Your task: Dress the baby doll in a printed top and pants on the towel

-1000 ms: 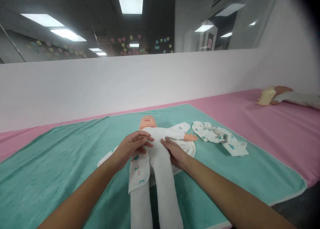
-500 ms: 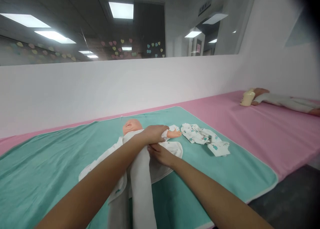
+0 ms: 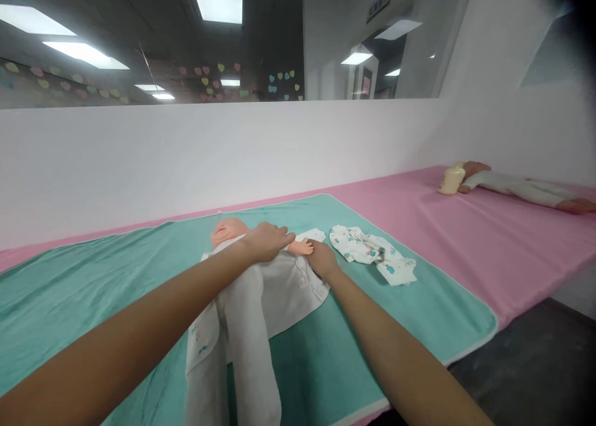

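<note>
A baby doll (image 3: 228, 230) lies on its back on a teal blanket (image 3: 153, 258), its head toward the wall and its white-clothed legs toward me. My left hand (image 3: 267, 242) is wrapped over the doll's upper arm at the chest, thumb hidden. The doll's bare forearm (image 3: 298, 247) sticks out past my fingertips. At its end my right hand (image 3: 323, 261) pinches the doll's small hand, its fingertips partly hidden. A white shirt (image 3: 291, 289) with a small print spreads open beneath the arm and beside the torso.
Crumpled white printed baby clothes (image 3: 372, 252) lie on the blanket to the right. A second doll (image 3: 521, 187) in white lies on the pink sheet (image 3: 465, 227) at the far right, beside a cream bottle (image 3: 451, 181). A white wall (image 3: 186, 159) with a window stands behind.
My right hand has moved up from under the doll's arm to its small hand. My left hand has slid back toward the shoulder. The view has shifted slightly.
</note>
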`<state>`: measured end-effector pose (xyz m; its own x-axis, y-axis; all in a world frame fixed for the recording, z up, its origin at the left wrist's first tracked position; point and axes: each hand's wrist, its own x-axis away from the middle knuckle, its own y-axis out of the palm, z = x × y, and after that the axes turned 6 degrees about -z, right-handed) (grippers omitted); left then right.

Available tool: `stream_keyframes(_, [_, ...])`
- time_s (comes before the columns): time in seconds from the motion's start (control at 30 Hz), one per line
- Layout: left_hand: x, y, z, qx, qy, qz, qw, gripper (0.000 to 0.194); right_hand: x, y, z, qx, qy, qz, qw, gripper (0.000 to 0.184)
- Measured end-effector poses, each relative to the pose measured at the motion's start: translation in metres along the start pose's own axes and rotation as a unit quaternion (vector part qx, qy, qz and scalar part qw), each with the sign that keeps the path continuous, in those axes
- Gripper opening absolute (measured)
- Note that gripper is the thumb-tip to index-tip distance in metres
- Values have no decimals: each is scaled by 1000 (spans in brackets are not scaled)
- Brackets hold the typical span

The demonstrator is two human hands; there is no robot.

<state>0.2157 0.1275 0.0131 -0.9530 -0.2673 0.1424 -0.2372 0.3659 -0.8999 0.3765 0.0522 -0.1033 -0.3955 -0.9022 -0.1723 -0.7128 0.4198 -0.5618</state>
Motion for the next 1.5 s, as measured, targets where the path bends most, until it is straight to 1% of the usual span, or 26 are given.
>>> stream_keyframes(0.1, [14,-11,-5,-28,-11,-41,999,22,-3,-6,-1,-64,5,42,997,29])
stream_keyframes(0.13, [16,-13,-6,-35,-17,-54,998,21,-4,-7,-2,-92,4,47,995,31])
stream_keyframes(0.17, [18,-14,-7,-40,-24,-65,997,20,-4,-7,-3,-142,2,45,989,31])
stream_keyframes(0.2, [18,-13,-8,-43,-33,-72,996,18,-4,-8,-4,-213,1,37,976,31])
stream_keyframes(0.23, [17,-11,-9,-45,-45,-77,995,16,-3,-8,-6,-299,1,25,954,31])
stream_keyframes(0.3, [12,-6,-7,-43,-74,-84,993,14,-1,-10,-10,-466,0,-13,885,31])
stream_keyframes(0.33, [9,-2,-5,-42,-89,-86,991,14,1,-11,-12,-523,-2,-33,852,32])
stream_keyframes(0.37, [5,2,-2,-37,-105,-89,990,15,2,-12,-14,-554,-5,-51,831,32])
stream_keyframes(0.43, [-3,10,4,2,-139,-83,987,17,6,-14,-19,-581,-19,-75,811,31])
stream_keyframes(0.53, [-15,22,13,91,-184,-38,978,22,11,-15,-28,-581,-35,-115,805,27])
stream_keyframes(0.63, [-25,32,16,135,-206,-3,969,36,19,-13,-36,-554,-43,-205,806,31])
stream_keyframes(0.7, [-30,36,15,183,-184,27,965,41,24,-10,-41,-539,-46,-269,797,38])
stream_keyframes(0.73, [-31,37,14,220,-163,44,961,40,27,-9,-42,-533,-46,-297,791,41])
stream_keyframes(0.8, [-31,35,9,293,-125,71,945,31,31,-8,-44,-516,-44,-350,781,45])
stream_keyframes(0.87, [-26,30,3,337,-118,79,931,20,33,-8,-45,-496,-42,-395,772,49])
stream_keyframes(0.93, [-15,25,-5,372,-131,95,914,18,34,-7,-44,-482,-42,-429,762,52])
stream_keyframes(1.0, [0,21,-13,397,-152,127,896,19,36,-6,-45,-468,-41,-467,749,56])
stream_keyframes(1.07, [17,19,-20,387,-172,162,891,20,38,-5,-49,-439,-48,-528,726,62])
stream_keyframes(1.1, [25,20,-23,371,-169,177,896,20,39,-4,-52,-423,-56,-562,709,65])
stream_keyframes(1.13, [34,20,-26,357,-153,190,902,22,41,-3,-56,-410,-66,-595,688,67])
stream_keyframes(1.2, [51,23,-28,343,-102,201,912,28,45,-2,-63,-397,-83,-654,639,71])
stream_keyframes(1.23, [60,24,-28,338,-80,198,916,32,47,-2,-66,-394,-88,-678,614,72])
stream_keyframes(1.3, [75,27,-26,320,-72,192,925,37,49,0,-69,-384,-86,-717,576,73])
stream_keyframes(1.33, [83,30,-26,306,-83,195,928,36,49,0,-69,-379,-84,-728,565,73])
stream_keyframes(1.4, [97,35,-26,271,-117,211,932,30,49,-1,-67,-377,-79,-732,563,72])
stream_keyframes(1.5, [120,46,-30,202,-158,222,941,25,46,-8,-63,-382,-77,-712,584,69])
